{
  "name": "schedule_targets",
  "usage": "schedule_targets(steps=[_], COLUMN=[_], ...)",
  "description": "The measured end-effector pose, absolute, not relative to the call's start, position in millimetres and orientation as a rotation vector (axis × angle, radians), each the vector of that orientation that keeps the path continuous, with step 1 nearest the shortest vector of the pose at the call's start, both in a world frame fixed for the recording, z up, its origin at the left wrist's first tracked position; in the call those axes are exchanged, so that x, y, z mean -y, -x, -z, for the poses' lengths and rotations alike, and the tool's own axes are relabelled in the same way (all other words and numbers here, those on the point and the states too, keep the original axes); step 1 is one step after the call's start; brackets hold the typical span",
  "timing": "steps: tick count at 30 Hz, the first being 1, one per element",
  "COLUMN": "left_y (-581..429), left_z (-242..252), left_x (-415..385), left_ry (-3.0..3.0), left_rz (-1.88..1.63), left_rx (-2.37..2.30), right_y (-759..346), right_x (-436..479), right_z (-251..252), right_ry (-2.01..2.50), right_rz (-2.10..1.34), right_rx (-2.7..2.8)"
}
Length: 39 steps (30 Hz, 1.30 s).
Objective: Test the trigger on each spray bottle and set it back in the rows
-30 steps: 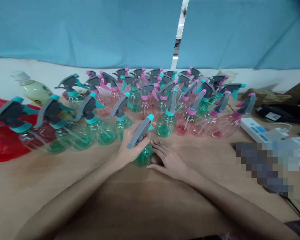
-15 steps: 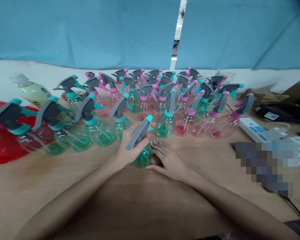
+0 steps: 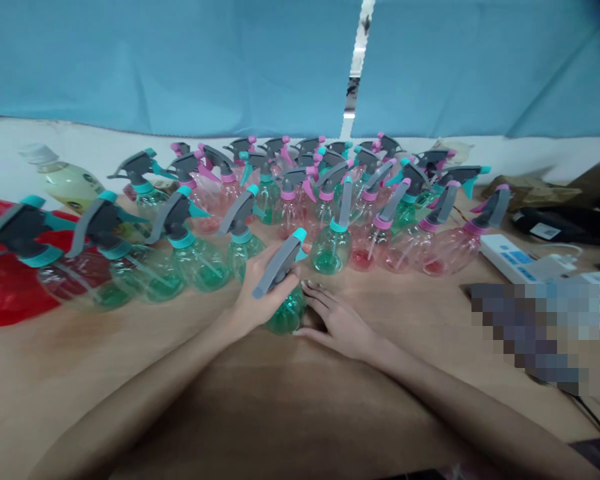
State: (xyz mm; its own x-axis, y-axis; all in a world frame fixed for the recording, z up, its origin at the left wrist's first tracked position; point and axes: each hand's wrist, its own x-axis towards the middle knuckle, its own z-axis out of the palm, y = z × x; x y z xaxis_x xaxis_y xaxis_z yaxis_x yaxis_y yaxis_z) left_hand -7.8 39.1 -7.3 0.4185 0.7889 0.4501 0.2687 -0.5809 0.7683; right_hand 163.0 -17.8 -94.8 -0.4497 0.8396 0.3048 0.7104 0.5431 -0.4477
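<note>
A green spray bottle [image 3: 286, 313] with a grey trigger and teal nozzle stands on the wooden table [image 3: 130, 373] right in front of me. My left hand [image 3: 257, 293] is wrapped round its neck and trigger head. My right hand [image 3: 337, 321] lies flat on the table beside the bottle's base, fingers stretched out and touching it. Behind them stand several more spray bottles, green ones [image 3: 200, 260] with teal caps and pink ones [image 3: 450, 250] with pink caps.
A red plastic bag [image 3: 3, 293] lies at the left, with a pale yellow bottle [image 3: 67, 183] behind it. A white power strip [image 3: 510, 260] and dark items sit at the right. A blue curtain [image 3: 180, 60] hangs behind the table.
</note>
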Motion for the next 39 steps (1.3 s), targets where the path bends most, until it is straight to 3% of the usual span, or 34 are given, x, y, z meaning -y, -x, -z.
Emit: schedule_targets(steps=[39], left_y=[7.9], left_z=[4.9], left_x=[-37.4], left_ry=[-2.052], left_rz=[-1.089], left_rx=[-0.904], right_y=[-163.2], right_x=[17.0], right_z=[97.0], right_ry=[1.241], right_rz=[-0.374], right_rx=[2.283])
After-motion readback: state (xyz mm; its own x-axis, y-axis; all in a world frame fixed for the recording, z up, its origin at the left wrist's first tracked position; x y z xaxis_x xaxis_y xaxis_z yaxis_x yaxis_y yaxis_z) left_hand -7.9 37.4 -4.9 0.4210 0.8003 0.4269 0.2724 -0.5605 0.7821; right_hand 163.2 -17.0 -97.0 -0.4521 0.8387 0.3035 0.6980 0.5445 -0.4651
